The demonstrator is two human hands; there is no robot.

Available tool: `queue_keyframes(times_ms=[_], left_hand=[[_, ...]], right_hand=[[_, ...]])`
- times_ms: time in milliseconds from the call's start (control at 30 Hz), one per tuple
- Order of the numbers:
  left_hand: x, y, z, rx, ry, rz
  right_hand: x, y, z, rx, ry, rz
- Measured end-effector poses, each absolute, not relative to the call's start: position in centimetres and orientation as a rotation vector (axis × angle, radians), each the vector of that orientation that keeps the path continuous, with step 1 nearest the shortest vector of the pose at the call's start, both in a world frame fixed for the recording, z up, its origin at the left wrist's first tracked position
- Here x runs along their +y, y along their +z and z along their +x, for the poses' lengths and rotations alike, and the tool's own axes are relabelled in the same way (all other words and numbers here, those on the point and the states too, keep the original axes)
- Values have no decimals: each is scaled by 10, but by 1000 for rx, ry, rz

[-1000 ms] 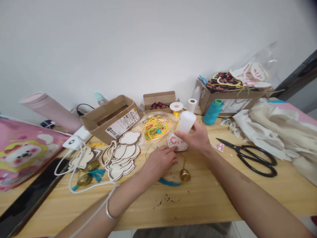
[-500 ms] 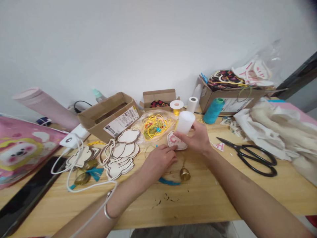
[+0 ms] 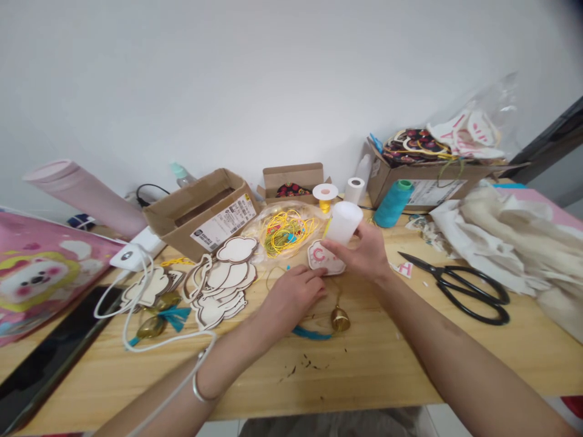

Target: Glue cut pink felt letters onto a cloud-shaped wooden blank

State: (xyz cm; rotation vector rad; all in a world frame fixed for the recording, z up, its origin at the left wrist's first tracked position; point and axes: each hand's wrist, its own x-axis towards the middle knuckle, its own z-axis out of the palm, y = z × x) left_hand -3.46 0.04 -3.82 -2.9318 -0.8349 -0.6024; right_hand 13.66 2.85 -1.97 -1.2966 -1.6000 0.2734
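My right hand is wrapped round a white plastic cylinder, perhaps a bottle, tilted over a white cloud-shaped piece with pink letters. The cylinder's lower end is partly hidden by my fingers. At the piece's lower left edge, the fingertips of my left hand hold it against the table; the thumb is hidden. Just in front lie a small brass bell on a cord and a blue tassel. A heap of cloud-shaped wooden pieces lies left of my left hand.
Black scissors and crumpled cloth lie on the right. At the back stand an open carton, a blue thread cone and a filled box. A white cable crosses the left forearm near a phone.
My right hand has shifted slightly to the right with the white cylinder. More of the pink lettering shows now. My left hand stays nearly in place at the piece's edge.
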Motion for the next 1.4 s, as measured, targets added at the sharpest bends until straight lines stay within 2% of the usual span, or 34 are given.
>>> queue_keyframes(times_ms=[467,767,967,1400], left_hand=[[-1,-44,-36,-867,-547,-2965],[15,-31,-34,-1220,-1025,-2999],[39,-25,-20,-1297,-939,-3002],[48,-29,-26,-1253,-876,-3109]], right_hand=[[27,-17,137,-1565,298,-1300],[32,-24,138,-1107,475,-1188],[35,-16,138,-933,486,-1082],[34,-17,140,-961,507,-1085]])
